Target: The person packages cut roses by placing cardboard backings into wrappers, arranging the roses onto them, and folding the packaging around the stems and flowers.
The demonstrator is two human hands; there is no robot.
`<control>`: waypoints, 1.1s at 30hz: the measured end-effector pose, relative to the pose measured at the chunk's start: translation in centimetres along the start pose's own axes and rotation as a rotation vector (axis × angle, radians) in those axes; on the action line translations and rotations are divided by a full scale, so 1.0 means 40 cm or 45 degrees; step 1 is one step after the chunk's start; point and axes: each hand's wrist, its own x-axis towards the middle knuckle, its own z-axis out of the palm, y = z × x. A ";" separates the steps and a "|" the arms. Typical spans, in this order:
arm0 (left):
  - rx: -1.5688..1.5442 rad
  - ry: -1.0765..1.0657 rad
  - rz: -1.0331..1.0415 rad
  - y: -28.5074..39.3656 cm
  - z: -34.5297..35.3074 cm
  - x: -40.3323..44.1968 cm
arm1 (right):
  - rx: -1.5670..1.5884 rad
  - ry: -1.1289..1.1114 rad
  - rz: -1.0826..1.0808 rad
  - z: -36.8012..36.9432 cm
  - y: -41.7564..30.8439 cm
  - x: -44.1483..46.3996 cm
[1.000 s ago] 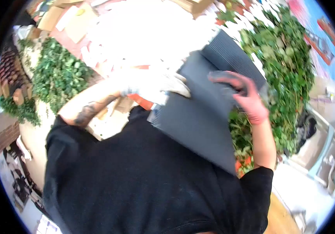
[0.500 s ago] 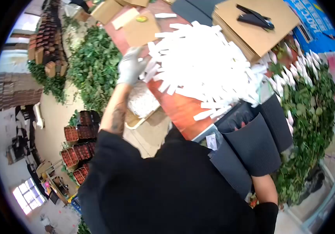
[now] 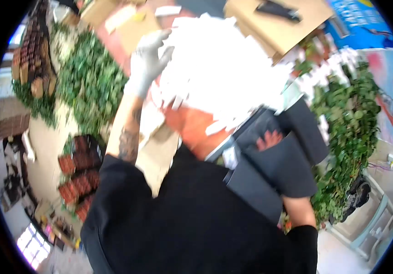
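My left hand (image 3: 150, 57), in a pale glove, is raised beside a large heap of white strips (image 3: 219, 68) on the reddish table (image 3: 194, 125). Its thumb and fingers are apart, with nothing visible between them. My right forearm passes behind a curved dark grey ribbed sheet (image 3: 281, 166). Above that sheet's upper edge show the fingers of my right hand (image 3: 269, 140), spread apart and holding nothing I can see; the palm is hidden. Another dark panel (image 3: 304, 130) stands just beyond them.
Brown cardboard sheets (image 3: 274, 32) are stacked at the table's back, a black tool (image 3: 278, 10) on top. Leafy stems with white-wrapped heads (image 3: 347, 109) lie at the right. On the left are a heap of greenery (image 3: 89, 77) and dark red crates (image 3: 80, 182).
My left hand has risen and its fingers have spread. More of my right fingers shows above the dark sheet. The whole view has shifted and blurred.
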 end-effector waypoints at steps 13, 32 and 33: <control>0.642 -0.544 0.296 0.399 0.332 0.548 | 0.347 0.274 0.117 0.098 -0.043 -0.008; 1.101 -0.258 -0.300 -0.292 -0.071 0.016 | 0.254 -0.195 0.046 0.048 0.002 0.036; 1.079 -0.344 -0.446 -0.291 -0.075 0.014 | 0.240 -0.199 0.039 0.084 -0.003 0.040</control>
